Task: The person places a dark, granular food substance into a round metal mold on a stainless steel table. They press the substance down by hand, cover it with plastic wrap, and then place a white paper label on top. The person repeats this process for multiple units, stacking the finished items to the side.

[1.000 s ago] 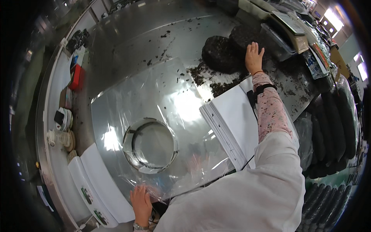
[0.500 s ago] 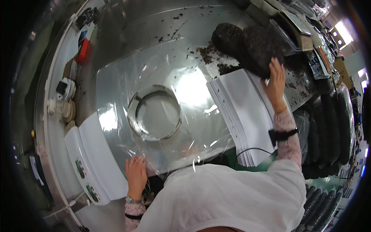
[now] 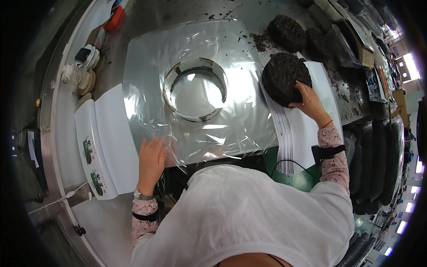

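My right hand (image 3: pixel 311 103) grips the edge of a rough, dark round cake (image 3: pixel 284 73) held over a thick stack of white paper sheets (image 3: pixel 300 140) on the right. My left hand (image 3: pixel 151 161) rests with fingers extended at the lower left edge of clear plastic sheeting (image 3: pixel 147 62), beside white printed paper (image 3: pixel 114 138). A shallow metal ring (image 3: pixel 215 78) lies on the plastic in the middle. Two more dark cakes, one (image 3: pixel 286 32) in front of another (image 3: pixel 318 43), sit behind the paper, among scattered dark crumbs (image 3: pixel 260 42).
Folders and plastic trays (image 3: pixel 342 46) are piled at the back right, above several long dark wrapped bundles (image 3: pixel 371 158). Along the left rail stand a red box (image 3: pixel 113 18), a small device (image 3: pixel 84 55) and a glass-like jar (image 3: pixel 75 78). A dark cable loops by the paper stack.
My right hand has drawn a dark cake toward me, from the back pile onto the paper. My left hand stays by the plastic's edge. The view has shifted.
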The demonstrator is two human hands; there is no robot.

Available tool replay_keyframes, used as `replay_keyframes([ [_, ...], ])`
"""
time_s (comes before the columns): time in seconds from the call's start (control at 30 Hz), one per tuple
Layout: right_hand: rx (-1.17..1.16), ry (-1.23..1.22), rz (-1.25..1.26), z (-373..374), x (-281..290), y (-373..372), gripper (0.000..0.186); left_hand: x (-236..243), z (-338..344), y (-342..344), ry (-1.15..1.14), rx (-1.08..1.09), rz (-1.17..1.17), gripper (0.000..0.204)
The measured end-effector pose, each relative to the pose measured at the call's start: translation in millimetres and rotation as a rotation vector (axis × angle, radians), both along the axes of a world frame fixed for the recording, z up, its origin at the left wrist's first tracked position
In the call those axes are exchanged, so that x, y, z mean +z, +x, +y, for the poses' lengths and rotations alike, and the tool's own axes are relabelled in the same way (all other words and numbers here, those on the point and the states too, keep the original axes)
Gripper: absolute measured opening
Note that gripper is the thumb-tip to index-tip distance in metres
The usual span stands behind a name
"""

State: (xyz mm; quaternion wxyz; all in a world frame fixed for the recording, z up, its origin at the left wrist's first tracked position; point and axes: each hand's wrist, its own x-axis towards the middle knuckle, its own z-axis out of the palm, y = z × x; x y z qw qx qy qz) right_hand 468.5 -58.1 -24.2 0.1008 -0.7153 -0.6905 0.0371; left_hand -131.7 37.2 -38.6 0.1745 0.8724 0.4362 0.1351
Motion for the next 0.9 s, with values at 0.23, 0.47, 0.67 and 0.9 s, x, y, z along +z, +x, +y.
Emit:
replay_keyframes([
  [0.23,0.023,0.037,-0.074,-0.2,11.0,0.5,0.069,16.3,4.0,-4.3,0.146,0.009,-0.142,0.032],
  [0.47,0.135,0.41,-0.276,44.3,60.2,-91.5,0.071,59.8,41.4,0.9,0.25,0.066,-0.234,0.03],
  [0.67,0.525,0.525,-0.124,121.4,36.3,-214.3,0.063,75.9,68.3,31.0,0.145,0.098,-0.318,0.044],
  [0.9,0.677,0.292,-0.254,111.9,-10.4,-229.4,0.067,-74.2,5.7,6.4,0.048,0.14,0.068,0.083],
])
